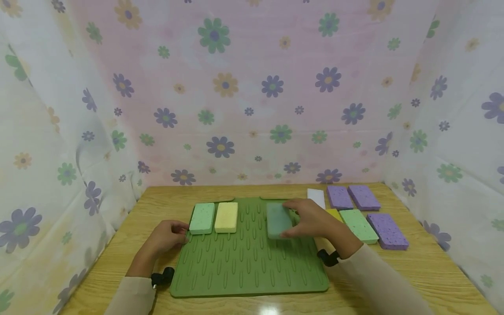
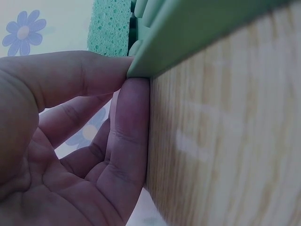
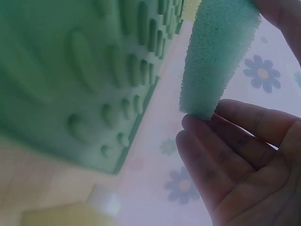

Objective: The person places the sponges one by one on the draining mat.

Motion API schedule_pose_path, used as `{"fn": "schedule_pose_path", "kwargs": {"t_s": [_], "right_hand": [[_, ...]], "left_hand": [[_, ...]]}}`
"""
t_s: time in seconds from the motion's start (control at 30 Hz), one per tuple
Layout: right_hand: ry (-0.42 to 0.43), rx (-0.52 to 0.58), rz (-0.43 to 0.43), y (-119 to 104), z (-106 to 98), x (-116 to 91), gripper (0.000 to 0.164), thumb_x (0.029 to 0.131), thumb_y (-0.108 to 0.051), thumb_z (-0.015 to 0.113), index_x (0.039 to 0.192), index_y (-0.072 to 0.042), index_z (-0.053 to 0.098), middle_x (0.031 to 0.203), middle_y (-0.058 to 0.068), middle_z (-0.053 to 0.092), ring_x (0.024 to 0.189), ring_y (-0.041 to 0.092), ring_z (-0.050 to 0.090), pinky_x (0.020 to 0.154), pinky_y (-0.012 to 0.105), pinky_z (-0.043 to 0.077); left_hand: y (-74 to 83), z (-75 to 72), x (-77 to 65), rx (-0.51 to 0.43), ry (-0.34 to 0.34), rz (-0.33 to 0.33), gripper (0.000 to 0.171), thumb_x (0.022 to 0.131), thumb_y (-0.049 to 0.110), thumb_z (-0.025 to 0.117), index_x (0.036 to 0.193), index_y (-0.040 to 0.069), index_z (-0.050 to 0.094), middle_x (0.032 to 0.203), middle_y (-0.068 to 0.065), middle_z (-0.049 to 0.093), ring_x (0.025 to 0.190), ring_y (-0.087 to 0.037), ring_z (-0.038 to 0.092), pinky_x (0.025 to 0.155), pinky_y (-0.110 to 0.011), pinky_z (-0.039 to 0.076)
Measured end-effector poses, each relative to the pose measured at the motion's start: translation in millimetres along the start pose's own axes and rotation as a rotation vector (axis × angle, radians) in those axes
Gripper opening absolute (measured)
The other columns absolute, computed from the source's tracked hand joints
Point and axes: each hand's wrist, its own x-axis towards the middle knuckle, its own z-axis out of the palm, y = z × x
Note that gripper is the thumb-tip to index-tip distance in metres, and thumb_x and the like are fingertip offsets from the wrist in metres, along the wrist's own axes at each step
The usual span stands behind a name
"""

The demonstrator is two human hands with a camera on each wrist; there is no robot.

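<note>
A teal sponge (image 1: 277,222) is held by my right hand (image 1: 313,220) between thumb and fingertips, above the right half of a ridged green mat (image 1: 244,276). The right wrist view shows the teal sponge (image 3: 211,56) edge-on, apart from the mat (image 3: 108,84). At the mat's left edge, my left hand (image 1: 167,234) pinches the rim; in the left wrist view the thumb lies over the mat's edge (image 2: 155,52) and the index finger below it. A light green sponge (image 1: 202,218) and a pale yellow sponge (image 1: 226,217) lie side by side on the mat's upper left.
Right of the mat on the wooden table (image 1: 429,280) lie several purple sponges (image 1: 387,231), another light green sponge (image 1: 358,225), a white block (image 1: 316,197) and a partly hidden yellow piece (image 1: 333,213). Flowered cloth (image 1: 252,92) encloses the back and sides.
</note>
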Motion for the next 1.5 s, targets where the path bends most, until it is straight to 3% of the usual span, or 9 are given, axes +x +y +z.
{"fn": "schedule_pose_path", "kwargs": {"t_s": [0.23,0.7,1.5], "right_hand": [[-0.017,0.02,0.021,-7,4,18,0.098,0.076,-0.064,0.084,0.151,-0.009,0.053,0.155,0.012,0.051,0.143,0.036,0.048,0.111,0.056,0.047],[-0.014,0.054,0.044,-18,19,46,0.093,0.076,-0.059,0.087,0.147,-0.007,0.058,0.151,0.01,0.057,0.139,0.034,0.053,0.11,0.053,0.048],[-0.089,0.123,0.088,-28,40,74,0.094,0.077,-0.053,0.089,0.15,-0.005,0.054,0.153,0.011,0.054,0.143,0.033,0.049,0.114,0.052,0.045]], "left_hand": [[-1.6,-0.1,-0.4,0.001,0.005,0.0,0.039,0.089,0.002,0.074,0.128,-0.003,0.068,0.111,-0.015,0.066,0.095,-0.021,0.065,0.075,-0.037,0.062],[-0.2,-1.4,0.4,-0.008,0.002,0.01,0.04,0.089,0.002,0.074,0.128,-0.003,0.068,0.11,-0.015,0.066,0.094,-0.021,0.065,0.075,-0.037,0.062],[0.9,-1.3,0.9,-0.016,-0.009,0.008,0.041,0.089,0.002,0.075,0.128,-0.004,0.067,0.11,-0.016,0.065,0.095,-0.022,0.064,0.074,-0.036,0.061]]}}
